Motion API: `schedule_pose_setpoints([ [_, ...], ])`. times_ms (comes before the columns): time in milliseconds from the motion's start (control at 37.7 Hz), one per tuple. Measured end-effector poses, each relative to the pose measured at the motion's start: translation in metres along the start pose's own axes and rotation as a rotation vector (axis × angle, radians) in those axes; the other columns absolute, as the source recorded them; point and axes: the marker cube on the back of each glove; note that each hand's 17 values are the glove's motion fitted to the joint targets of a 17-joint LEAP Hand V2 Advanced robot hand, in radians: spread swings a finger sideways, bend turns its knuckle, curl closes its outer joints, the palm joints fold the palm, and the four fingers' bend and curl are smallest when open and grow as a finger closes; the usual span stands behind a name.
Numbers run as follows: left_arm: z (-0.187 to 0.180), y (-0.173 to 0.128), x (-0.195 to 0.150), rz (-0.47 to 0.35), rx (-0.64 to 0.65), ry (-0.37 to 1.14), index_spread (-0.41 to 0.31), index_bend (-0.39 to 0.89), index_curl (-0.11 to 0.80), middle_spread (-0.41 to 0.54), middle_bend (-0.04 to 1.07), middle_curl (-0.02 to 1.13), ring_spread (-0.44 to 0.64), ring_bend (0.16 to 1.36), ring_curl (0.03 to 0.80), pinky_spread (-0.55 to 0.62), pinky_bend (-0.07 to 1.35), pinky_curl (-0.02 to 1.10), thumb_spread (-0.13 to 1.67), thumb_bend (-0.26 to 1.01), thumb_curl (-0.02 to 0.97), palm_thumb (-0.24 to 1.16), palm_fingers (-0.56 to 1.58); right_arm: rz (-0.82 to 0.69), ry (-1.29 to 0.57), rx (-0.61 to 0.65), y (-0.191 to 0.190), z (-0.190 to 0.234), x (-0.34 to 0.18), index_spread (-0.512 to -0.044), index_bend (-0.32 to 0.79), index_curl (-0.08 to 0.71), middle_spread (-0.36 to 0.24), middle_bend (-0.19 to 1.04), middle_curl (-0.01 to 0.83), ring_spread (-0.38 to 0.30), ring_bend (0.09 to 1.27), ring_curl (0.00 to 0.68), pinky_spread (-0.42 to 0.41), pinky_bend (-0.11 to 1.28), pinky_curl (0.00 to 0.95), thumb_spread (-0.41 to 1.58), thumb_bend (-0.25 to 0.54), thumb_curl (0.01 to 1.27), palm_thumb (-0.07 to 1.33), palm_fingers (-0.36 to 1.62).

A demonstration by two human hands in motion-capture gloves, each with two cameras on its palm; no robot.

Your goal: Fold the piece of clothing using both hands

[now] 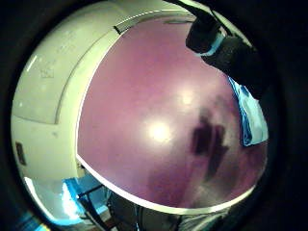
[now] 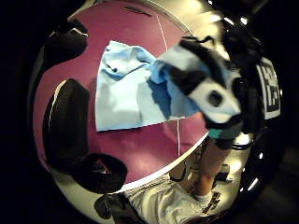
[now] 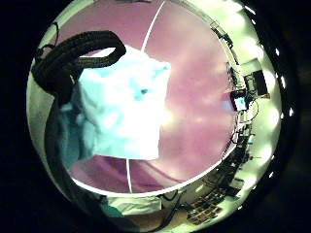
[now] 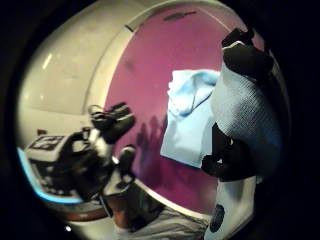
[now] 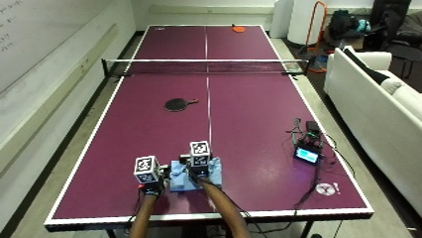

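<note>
I'm seeing a purple ping-pong table (image 5: 250, 119) carrying a light blue garment (image 5: 195, 180) near its edge, a black paddle (image 5: 178, 104), a small lit-screen device (image 5: 307, 154) and a net (image 5: 206, 67).

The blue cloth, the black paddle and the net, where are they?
blue cloth (image 5: 179, 183), outside view, its bare left part beside the hands.
black paddle (image 5: 176, 104), outside view, middle of its round blade.
net (image 5: 206, 67), outside view, its middle.
</note>
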Motion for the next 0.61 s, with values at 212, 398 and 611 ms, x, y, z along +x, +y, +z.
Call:
schedule_pose_setpoints([
  [212, -0.007, 0.007, -0.020, -0.028, -0.014, 0.039, -0.193, 0.20, 0.454, -0.129, 0.16, 0.33, -0.03, 0.50, 0.353, 0.34, 0.17, 0.31, 1.50, 0.04, 0.193, 0.36, 0.65, -0.109, -0.097, -0.120, 0.003, 0.022, -0.011, -0.343, 0.02, 0.082, -0.240, 0.57, 0.508, -0.255, 0.81, 0.479, -0.251, 0.53, 0.416, 0.97, -0.038, 0.43, 0.97, 1.03],
  [398, -0.008, 0.001, -0.006, 0.006, 0.000, 0.042, -0.195, 0.20, 0.460, -0.124, 0.15, 0.33, -0.03, 0.49, 0.352, 0.35, 0.17, 0.30, 1.49, 0.04, 0.201, 0.37, 0.65, -0.107, -0.169, -0.153, 0.026, -0.015, 0.038, -0.333, 0.07, 0.093, -0.190, 0.43, 0.467, -0.192, 0.67, 0.453, -0.086, 0.56, 0.436, 1.10, -0.064, 0.36, 0.71, 0.66],
  [611, -0.009, -0.006, 0.021, 0.068, 0.005, -0.041, -0.185, 0.19, 0.461, -0.122, 0.15, 0.33, -0.02, 0.49, 0.353, 0.35, 0.17, 0.30, 1.49, 0.03, 0.206, 0.37, 0.65, 0.024, 0.195, -0.012, -0.001, -0.015, 0.134, -0.337, 0.18, 0.166, -0.140, 0.39, 0.441, -0.108, 0.48, 0.371, 0.084, 0.46, 0.381, 1.19, -0.029, 0.31, 0.60, 0.61],
])
